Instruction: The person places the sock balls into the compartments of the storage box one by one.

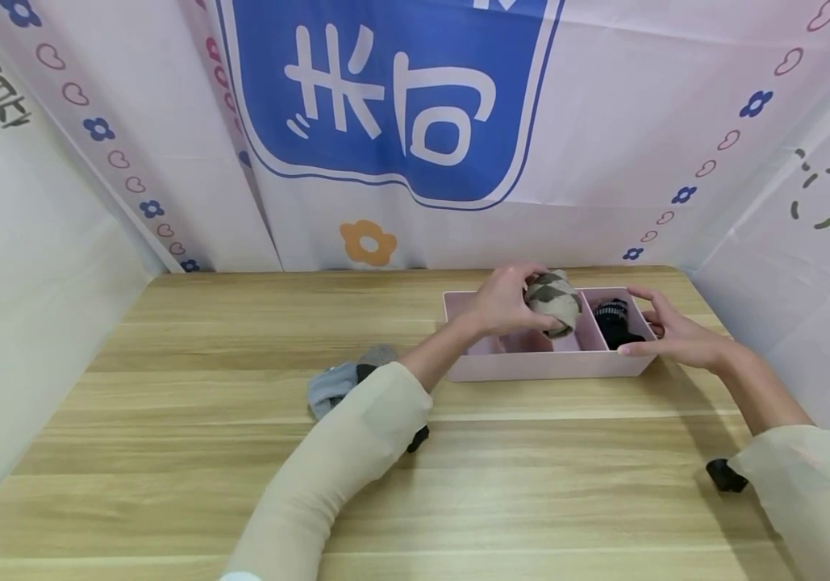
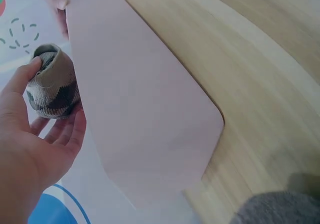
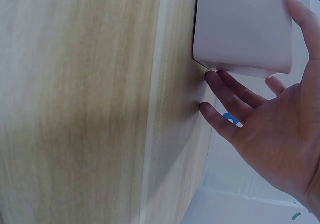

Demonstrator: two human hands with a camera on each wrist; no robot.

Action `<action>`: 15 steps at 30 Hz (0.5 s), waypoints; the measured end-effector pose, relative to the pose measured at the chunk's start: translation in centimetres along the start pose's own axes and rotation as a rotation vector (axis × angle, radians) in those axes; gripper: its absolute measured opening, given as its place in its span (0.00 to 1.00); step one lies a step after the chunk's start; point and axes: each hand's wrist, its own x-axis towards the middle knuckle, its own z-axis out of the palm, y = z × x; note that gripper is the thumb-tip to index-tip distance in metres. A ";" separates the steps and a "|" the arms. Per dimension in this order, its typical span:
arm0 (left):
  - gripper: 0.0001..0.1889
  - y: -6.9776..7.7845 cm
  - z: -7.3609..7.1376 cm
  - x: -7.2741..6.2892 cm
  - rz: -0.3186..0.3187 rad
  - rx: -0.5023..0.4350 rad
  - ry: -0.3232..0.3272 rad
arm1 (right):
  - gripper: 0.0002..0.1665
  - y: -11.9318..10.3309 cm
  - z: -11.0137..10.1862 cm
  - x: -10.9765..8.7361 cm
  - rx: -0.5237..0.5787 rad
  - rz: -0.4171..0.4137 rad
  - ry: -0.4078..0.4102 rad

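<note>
My left hand (image 1: 507, 303) grips a rolled sock (image 1: 554, 303) in beige and grey with a diamond pattern, just above the middle of a pink divided box (image 1: 545, 367). In the left wrist view the sock bundle (image 2: 52, 82) sits between thumb and fingers, beside the box wall (image 2: 140, 94). My right hand (image 1: 683, 335) holds the box's right end, thumb at the near corner and fingers round the far side. The right wrist view shows fingertips of that hand (image 3: 270, 114) against the box's end (image 3: 242, 29). A black sock bundle (image 1: 612, 323) with a pale-striped band fills the right compartment.
Blue-grey socks (image 1: 333, 387) lie on the wooden table (image 1: 189, 420) left of the box, partly behind my left forearm. A small black item (image 1: 419, 438) peeks out beside that sleeve, and another black item (image 1: 727, 476) lies by the right sleeve. Printed curtains stand behind.
</note>
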 end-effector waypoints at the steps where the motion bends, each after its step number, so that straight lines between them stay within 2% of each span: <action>1: 0.38 0.1 0.1 0.1 -0.006 -0.005 0.000 | 0.66 0.0 0.0 0.0 0.001 0.000 0.001; 12: 0.40 0.6 1.9 1.2 -0.096 -0.047 -0.006 | 0.65 -0.1 0.1 0.0 0.004 -0.004 0.000; 15: 0.40 0.7 2.2 1.5 -0.110 -0.031 -0.021 | 0.65 -0.1 0.1 0.0 0.003 0.000 0.000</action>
